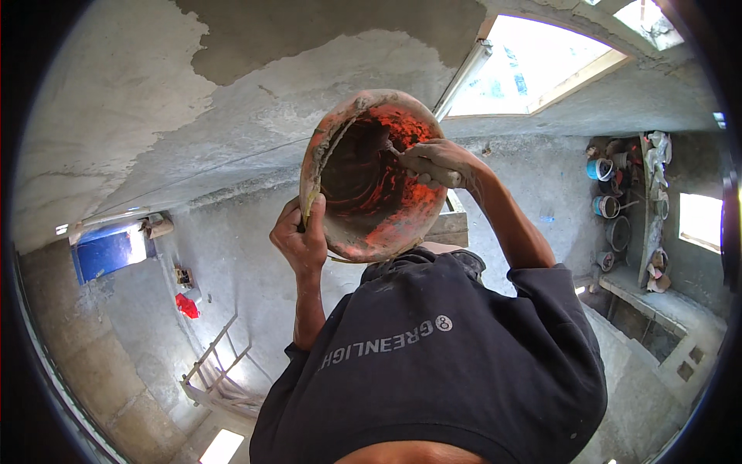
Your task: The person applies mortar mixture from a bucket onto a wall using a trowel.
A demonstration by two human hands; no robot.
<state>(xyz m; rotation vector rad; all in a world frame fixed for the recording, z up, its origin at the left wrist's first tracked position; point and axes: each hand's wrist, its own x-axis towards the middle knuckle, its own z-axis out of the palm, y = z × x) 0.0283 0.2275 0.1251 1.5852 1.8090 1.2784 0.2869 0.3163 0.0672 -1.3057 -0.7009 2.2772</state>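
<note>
Head view: left hand fingers gripping bucket rim; right hand clenched on trowel handle.

Head-worn fisheye, close, facing downward

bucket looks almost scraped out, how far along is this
Nearly empty: the orange bucket shows only smears of grey mortar on its wall. In hand: the left hand grips the rim and the right hand works a tool inside it. Left: the darker, uncovered ceiling patch above.
</note>
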